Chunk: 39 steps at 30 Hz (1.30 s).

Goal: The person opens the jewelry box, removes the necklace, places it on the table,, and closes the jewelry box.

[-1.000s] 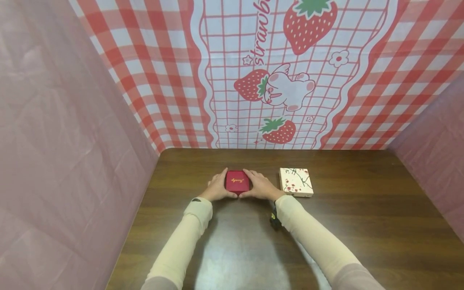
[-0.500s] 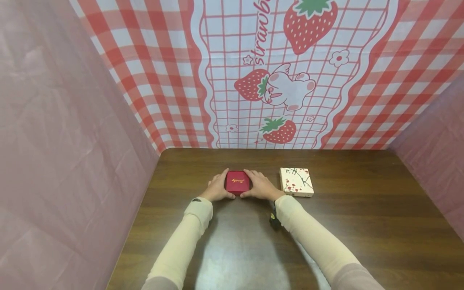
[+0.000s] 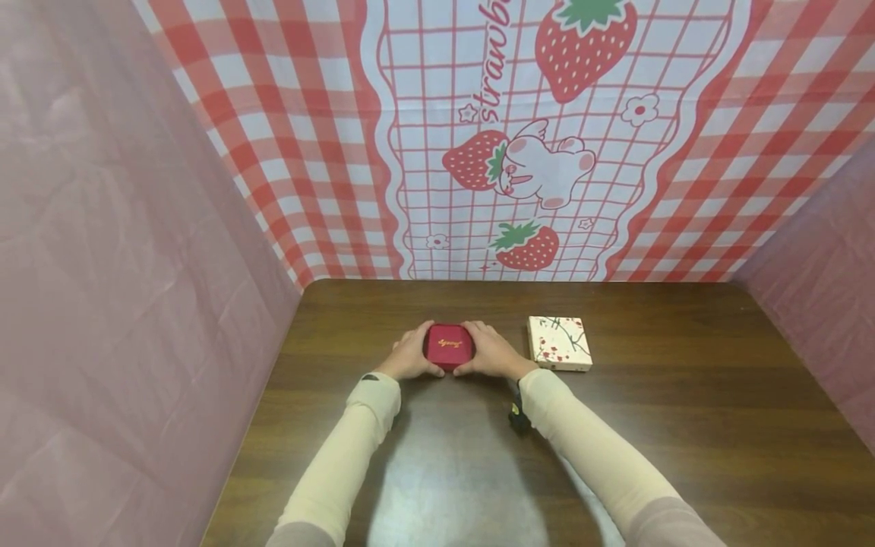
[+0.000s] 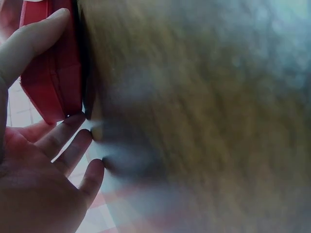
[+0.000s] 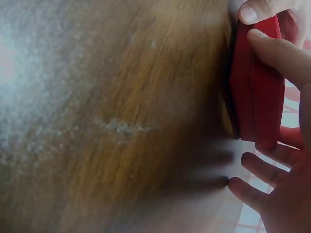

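A small red jewelry box with gold lettering on its lid sits on the table in the head view, lid down. My left hand holds it from the left and my right hand from the right. In the left wrist view, the left thumb lies on the near side of the red box, with a fingertip at its far corner. The right wrist view has both thumbs side by side on the red box; the outer fingers of the right hand are spread below it.
A cream square box with red blossoms and dark branches stands right of the right hand. The brown wooden table ends at a strawberry-print checked cloth; pink cloth hangs at the sides.
The red box and the fingers at its far edge have shifted very slightly toward me. Both arms and the cream box stay in place.
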### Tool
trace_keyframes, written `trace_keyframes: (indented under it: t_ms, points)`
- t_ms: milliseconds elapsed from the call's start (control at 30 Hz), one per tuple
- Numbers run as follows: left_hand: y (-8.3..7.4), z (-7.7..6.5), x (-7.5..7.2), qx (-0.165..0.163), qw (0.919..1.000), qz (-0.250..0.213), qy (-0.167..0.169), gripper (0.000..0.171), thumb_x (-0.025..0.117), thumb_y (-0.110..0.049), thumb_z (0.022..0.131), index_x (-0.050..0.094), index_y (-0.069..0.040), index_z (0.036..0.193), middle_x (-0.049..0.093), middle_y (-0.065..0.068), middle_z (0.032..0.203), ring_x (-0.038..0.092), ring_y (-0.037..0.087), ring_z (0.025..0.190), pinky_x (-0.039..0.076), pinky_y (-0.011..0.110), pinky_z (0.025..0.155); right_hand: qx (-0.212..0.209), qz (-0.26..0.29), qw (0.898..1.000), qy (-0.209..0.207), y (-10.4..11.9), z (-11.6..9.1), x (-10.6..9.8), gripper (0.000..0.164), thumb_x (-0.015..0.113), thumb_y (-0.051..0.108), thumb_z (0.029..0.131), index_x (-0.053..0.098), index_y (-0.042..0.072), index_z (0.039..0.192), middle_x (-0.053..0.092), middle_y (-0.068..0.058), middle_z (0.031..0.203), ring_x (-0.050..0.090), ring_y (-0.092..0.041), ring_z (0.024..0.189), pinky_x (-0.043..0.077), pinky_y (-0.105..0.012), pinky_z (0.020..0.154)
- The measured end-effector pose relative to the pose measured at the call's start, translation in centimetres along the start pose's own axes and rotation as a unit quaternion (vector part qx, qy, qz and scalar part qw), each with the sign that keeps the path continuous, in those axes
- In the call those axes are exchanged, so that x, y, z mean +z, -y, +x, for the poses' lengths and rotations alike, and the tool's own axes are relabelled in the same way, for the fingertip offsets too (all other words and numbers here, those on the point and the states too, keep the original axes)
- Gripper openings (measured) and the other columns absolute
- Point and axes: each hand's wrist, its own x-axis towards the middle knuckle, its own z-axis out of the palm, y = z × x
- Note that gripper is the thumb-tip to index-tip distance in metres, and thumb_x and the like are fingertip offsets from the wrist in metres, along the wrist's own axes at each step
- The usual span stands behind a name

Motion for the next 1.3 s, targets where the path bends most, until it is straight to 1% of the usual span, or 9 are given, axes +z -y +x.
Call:
trace_keyframes:
  t_ms: [200,367,633,833,1033,1300]
  points:
    - [0.0,-0.4,-0.1,0.003,0.9999,-0.011,0.004,0.106,0.091,-0.025,0.063,0.032,-0.009,0.150,0.048,0.019,0.146,0.043,0.036,0.134,0.031,0.056,0.110,-0.006,-0.003,1.000,0.001,-0.1,-0.2,0.1,0.099,0.088,0.043,0.064,0.042,0.002,0.141,0.051,-0.018,0.138,0.049,-0.033,0.124,0.044,-0.049,0.105]
    - [-0.2,-0.6,-0.3,0.000,0.9996,-0.024,0.012,0.105,0.091,-0.025,0.064,0.033,-0.010,0.150,0.048,0.018,0.146,0.042,0.037,0.134,0.031,0.058,0.111,-0.008,-0.001,1.000,0.003,0.0,-0.5,-0.2,0.098,0.087,0.043,0.065,0.042,0.001,0.141,0.052,-0.018,0.136,0.050,-0.033,0.122,0.045,-0.050,0.104]
    - [-0.6,-1.2,-0.3,-0.004,0.9989,-0.045,0.013,0.104,0.090,-0.024,0.064,0.033,-0.013,0.151,0.047,0.018,0.146,0.042,0.039,0.134,0.033,0.060,0.110,-0.007,-0.007,1.000,0.010,0.2,-1.1,-0.8,0.097,0.087,0.044,0.065,0.043,0.001,0.140,0.053,-0.017,0.134,0.051,-0.031,0.122,0.046,-0.049,0.103]
    - [-1.0,-1.6,-0.3,-0.004,0.9984,-0.056,0.007,0.105,0.090,-0.024,0.064,0.033,-0.014,0.151,0.046,0.019,0.146,0.042,0.039,0.134,0.035,0.060,0.109,-0.016,-0.015,1.000,0.013,0.5,-1.6,-1.4,0.097,0.085,0.047,0.067,0.042,0.001,0.141,0.052,-0.017,0.135,0.051,-0.031,0.122,0.046,-0.049,0.103]
    - [-1.2,-1.9,-0.4,0.008,0.9979,-0.065,-0.002,0.105,0.091,-0.024,0.063,0.034,-0.014,0.151,0.045,0.019,0.147,0.041,0.038,0.135,0.035,0.061,0.109,-0.021,-0.033,0.999,0.011,1.0,-2.1,-2.1,0.101,0.085,0.048,0.067,0.039,0.002,0.144,0.051,-0.018,0.137,0.051,-0.033,0.123,0.046,-0.050,0.103]
    - [-1.5,-2.5,-0.4,0.033,0.9967,-0.072,-0.018,0.103,0.091,-0.027,0.064,0.036,-0.011,0.149,0.046,0.016,0.146,0.041,0.035,0.134,0.038,0.058,0.108,-0.026,-0.058,0.998,0.002,1.7,-2.7,-2.7,0.098,0.085,0.050,0.066,0.043,0.004,0.142,0.053,-0.015,0.133,0.052,-0.031,0.119,0.049,-0.049,0.099]
